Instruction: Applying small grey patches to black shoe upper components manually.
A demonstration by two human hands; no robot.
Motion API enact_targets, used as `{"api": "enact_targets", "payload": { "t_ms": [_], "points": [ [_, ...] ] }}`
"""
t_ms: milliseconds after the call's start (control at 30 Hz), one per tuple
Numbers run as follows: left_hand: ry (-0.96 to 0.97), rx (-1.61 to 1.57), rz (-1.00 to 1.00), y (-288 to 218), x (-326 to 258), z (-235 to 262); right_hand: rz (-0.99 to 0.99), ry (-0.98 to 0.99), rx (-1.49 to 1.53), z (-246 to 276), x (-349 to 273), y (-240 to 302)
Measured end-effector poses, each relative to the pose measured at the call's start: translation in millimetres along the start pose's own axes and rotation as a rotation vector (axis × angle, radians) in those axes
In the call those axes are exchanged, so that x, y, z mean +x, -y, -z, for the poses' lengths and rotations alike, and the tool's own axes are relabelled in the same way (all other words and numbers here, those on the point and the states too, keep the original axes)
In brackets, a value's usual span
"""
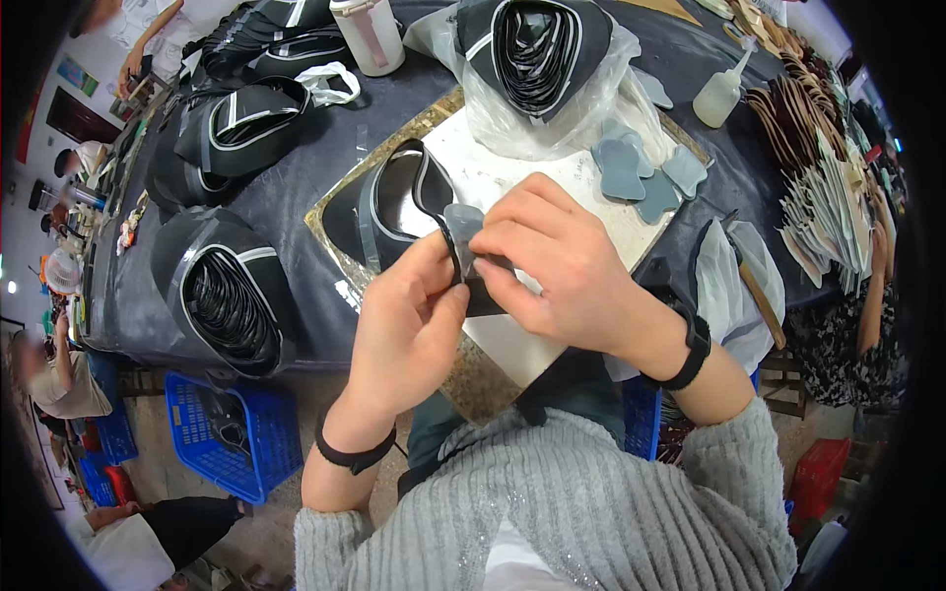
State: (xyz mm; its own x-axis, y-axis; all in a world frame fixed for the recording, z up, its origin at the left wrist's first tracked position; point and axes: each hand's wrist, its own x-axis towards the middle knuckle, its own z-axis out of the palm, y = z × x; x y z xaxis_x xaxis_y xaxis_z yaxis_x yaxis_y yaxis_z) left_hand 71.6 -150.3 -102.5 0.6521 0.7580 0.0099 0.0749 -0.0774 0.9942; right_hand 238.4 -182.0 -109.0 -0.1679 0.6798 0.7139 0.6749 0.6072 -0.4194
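My left hand pinches the edge of a black shoe upper with grey striping, its loop standing up over the white board. Against that edge sits a small translucent grey patch. The fingertips of my right hand are closed on the patch, close to my left fingers. More grey patches lie loose on the board, right of my hands. Beyond them a nested stack of black uppers rests on crumpled clear plastic. Part of the held upper is hidden behind my hands.
Nested black uppers lie at the left, with further ones behind. A tumbler and a squeeze bottle stand farther back. At the right are a wooden-handled tool and stacked pieces. A blue basket stands below; other people are at left.
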Motion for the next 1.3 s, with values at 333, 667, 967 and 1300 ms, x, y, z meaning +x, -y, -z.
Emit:
{"api": "enact_targets", "payload": {
  "t_ms": [333, 667, 967, 1300],
  "points": [
    [-0.054, -0.345, 0.023, -2.7, 2.1, 1.3, -0.060, 0.027, 0.024, -1.9, 2.9, -0.5],
    [-0.150, -0.334, 0.002, 5.4, 7.5, -9.1, 0.094, 0.017, -0.425, -13.9, -3.6, 12.1],
    [-0.111, -0.298, 0.117, 12.0, 7.4, 4.0, -0.208, 0.192, -0.118, 7.8, 14.7, 2.0],
    [-0.134, -0.256, 0.142, 13.7, 8.4, 3.7, -0.619, 0.339, 0.555, 20.4, 16.1, -22.9]
  ]
}}
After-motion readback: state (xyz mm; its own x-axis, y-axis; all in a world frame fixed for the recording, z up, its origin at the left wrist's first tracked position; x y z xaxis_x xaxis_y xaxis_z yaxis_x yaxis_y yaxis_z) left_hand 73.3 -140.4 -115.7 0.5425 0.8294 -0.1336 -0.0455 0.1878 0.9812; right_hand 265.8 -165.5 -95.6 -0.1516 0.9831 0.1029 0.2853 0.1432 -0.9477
